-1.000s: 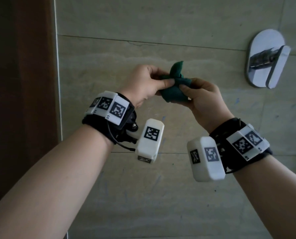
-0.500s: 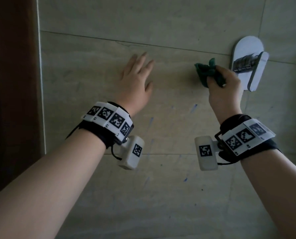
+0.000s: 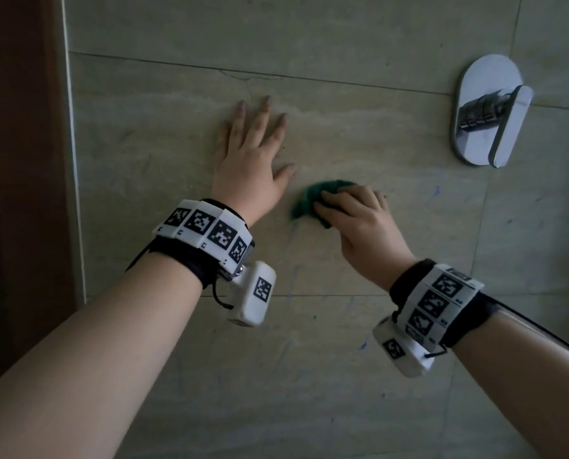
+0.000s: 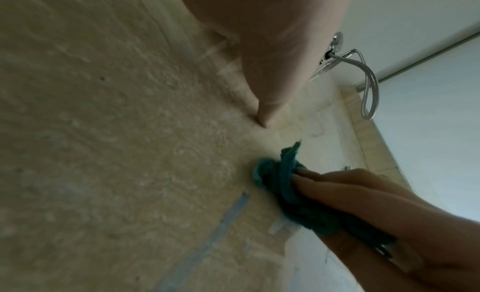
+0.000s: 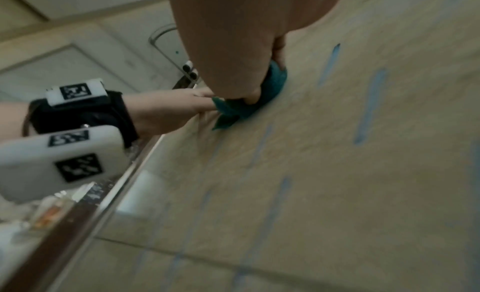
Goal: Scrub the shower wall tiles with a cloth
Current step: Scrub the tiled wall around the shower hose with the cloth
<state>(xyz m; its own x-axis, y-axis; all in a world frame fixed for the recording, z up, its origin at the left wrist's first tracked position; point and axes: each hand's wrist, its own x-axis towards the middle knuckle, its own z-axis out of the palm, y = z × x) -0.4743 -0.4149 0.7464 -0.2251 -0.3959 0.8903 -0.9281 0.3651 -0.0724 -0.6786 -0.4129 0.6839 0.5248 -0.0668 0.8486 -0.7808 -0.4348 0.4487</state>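
A bunched dark green cloth [image 3: 309,202] is pressed against the beige shower wall tile [image 3: 392,154]. My right hand [image 3: 356,215] grips the cloth with curled fingers and holds it on the tile; the cloth [image 4: 283,185] and the fingers round it also show in the left wrist view, and the cloth [image 5: 246,105] shows under my palm in the right wrist view. My left hand [image 3: 256,150] lies flat on the same tile just left of the cloth, fingers straight and spread. Faint blue streaks [image 5: 369,107] mark the tiles below and right of the cloth.
A chrome shower mixer handle [image 3: 490,114] sticks out of the wall at the upper right. A dark brown frame [image 3: 21,160] borders the tiles on the left. A metal shower hose [image 4: 369,85] hangs further along the wall.
Both hands held the cloth one second ago. The left hand let go and went flat on the tile. The right hand carried the cloth near the mixer, then down-left beside the left hand.
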